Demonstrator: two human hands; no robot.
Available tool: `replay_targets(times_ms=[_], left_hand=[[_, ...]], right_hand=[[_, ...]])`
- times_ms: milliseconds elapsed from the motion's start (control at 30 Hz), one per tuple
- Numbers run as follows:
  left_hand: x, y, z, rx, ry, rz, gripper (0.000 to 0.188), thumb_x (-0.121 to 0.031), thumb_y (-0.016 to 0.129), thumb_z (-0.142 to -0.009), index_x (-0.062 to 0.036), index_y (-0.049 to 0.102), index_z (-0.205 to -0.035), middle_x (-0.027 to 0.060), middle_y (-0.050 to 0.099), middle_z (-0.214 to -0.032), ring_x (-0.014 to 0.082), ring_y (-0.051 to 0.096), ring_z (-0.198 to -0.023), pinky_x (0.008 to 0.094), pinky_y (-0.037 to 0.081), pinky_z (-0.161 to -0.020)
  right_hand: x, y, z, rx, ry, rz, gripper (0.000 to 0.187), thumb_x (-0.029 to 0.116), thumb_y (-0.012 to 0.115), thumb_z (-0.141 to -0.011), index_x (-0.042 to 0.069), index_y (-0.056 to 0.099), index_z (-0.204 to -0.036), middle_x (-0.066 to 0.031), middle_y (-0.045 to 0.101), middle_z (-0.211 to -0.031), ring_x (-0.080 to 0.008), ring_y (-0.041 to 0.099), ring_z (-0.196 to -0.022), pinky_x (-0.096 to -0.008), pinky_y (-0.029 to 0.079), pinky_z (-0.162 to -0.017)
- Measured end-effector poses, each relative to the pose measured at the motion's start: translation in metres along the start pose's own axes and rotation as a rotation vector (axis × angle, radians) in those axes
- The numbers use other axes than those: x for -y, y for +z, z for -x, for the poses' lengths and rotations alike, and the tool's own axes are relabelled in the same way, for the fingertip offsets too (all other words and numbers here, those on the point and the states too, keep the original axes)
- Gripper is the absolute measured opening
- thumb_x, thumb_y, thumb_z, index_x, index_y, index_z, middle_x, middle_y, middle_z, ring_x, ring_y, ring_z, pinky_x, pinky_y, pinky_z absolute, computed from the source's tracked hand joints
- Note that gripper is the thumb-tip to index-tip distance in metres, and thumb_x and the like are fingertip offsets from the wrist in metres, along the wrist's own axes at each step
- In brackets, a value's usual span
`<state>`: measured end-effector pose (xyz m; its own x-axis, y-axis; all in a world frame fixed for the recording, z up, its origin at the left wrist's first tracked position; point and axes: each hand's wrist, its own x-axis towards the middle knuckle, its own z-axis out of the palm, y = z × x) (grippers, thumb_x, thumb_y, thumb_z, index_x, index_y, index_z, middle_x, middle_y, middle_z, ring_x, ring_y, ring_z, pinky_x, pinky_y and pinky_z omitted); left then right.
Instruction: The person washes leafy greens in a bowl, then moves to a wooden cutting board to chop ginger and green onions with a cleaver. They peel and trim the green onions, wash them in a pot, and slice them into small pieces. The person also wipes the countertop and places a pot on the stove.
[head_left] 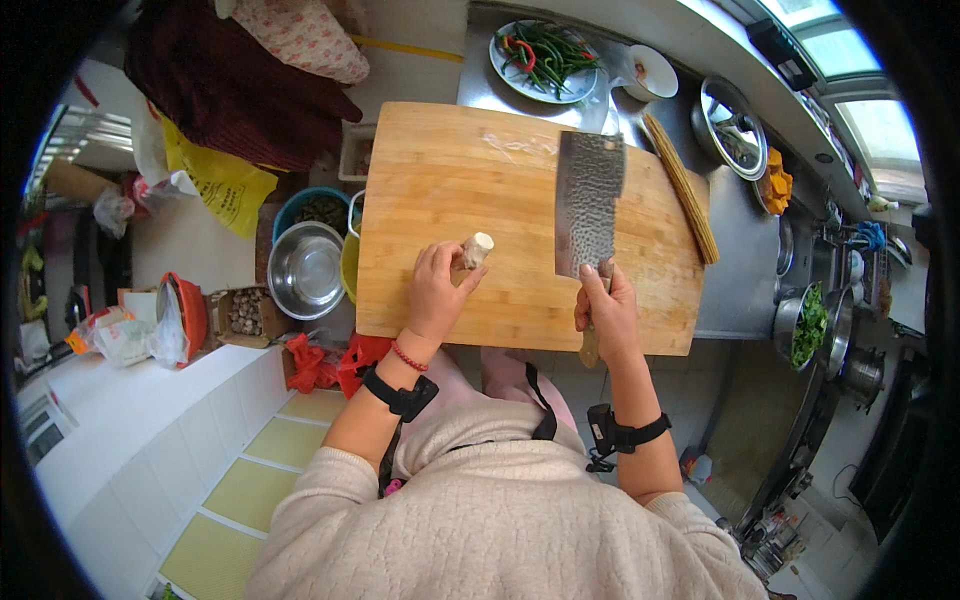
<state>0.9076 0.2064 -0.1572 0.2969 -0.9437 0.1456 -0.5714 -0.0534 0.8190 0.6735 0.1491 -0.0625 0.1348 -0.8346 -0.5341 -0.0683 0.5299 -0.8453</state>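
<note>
board: largest thing at hand. pale wood, broad, grain running side to side, in front of the person's lap and overlapping a steel counter.

off the board: steel basin to the left; lidded pan at far right; plate past the far edge, green peppers on it with a red one among them.

cleaver: wide rectangular blade, dark grey, dimpled all over, smoother strip down its left side. blade points away from the person, over the board right of centre; contact with the wood cannot be told.

bundle: long, thin tan strands, lying slantwise along the board's right side.

piece: smallest of the lot. short, stubby, roughly cylindrical; rough pale-tan side, flat whitish end facing up. located over the near part of the board, left of the cleaver and well apart from it.

grip, right hand: closed round the cleaver's handle, thumb up near the blade's base; handle butt shows below the fist.

grip, left hand: narrow pinch, piece held between thumb and fingers.

writing: dark print on the yellow bag at left, too small to read.
</note>
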Motion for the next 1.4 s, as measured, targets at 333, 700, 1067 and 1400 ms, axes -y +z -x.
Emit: replay_targets(times_ms=[333, 700, 1067, 1400], left_hand=[[0.011, 0.017, 0.007, 0.036, 0.336, -0.196, 0.036, -0.014, 0.08, -0.069, -0.0048, 0.065, -0.1, 0.0141, 0.059, -0.102, 0.0355, 0.055, -0.092, 0.0442, 0.047, -0.079], [0.027, 0.022, 0.016, 0.041, 0.322, -0.072, 0.045, -0.003, 0.076, -0.07, -0.0052, 0.062, -0.113, 0.0141, 0.059, -0.11, 0.0382, 0.056, -0.102, 0.0462, 0.048, -0.088], [0.018, 0.02, 0.009, -0.009, 0.333, -0.09, 0.035, -0.009, 0.08, -0.068, -0.0066, 0.066, -0.1, 0.009, 0.062, -0.101, 0.0314, 0.056, -0.09, 0.0412, 0.048, -0.08], [0.024, 0.023, 0.013, -0.046, 0.323, -0.041, 0.041, -0.005, 0.079, -0.068, -0.0046, 0.066, -0.106, 0.013, 0.06, -0.102, 0.0393, 0.056, -0.093, 0.0469, 0.049, -0.079]], right_hand=[[-0.016, 0.01, 0.008, 0.084, -0.589, 1.221, 0.014, 0.021, 0.067, -0.088, 0.009, 0.065, -0.095, -0.0142, 0.065, -0.07, -0.0347, 0.064, -0.061, -0.0427, 0.049, -0.052], [-0.01, -0.001, 0.034, 0.138, -0.591, 1.376, 0.013, 0.025, 0.063, -0.089, 0.012, 0.062, -0.093, -0.0112, 0.061, -0.066, -0.0323, 0.063, -0.056, -0.0415, 0.05, -0.048], [-0.037, 0.037, -0.022, 0.143, -0.549, 1.357, 0.011, 0.021, 0.06, -0.089, 0.01, 0.059, -0.091, -0.0149, 0.063, -0.066, -0.0348, 0.064, -0.06, -0.045, 0.051, -0.051], [-0.025, 0.001, 0.025, 0.154, -0.617, 1.371, 0.012, 0.021, 0.063, -0.088, 0.01, 0.059, -0.092, -0.0111, 0.061, -0.064, -0.0328, 0.064, -0.058, -0.0435, 0.05, -0.049]])
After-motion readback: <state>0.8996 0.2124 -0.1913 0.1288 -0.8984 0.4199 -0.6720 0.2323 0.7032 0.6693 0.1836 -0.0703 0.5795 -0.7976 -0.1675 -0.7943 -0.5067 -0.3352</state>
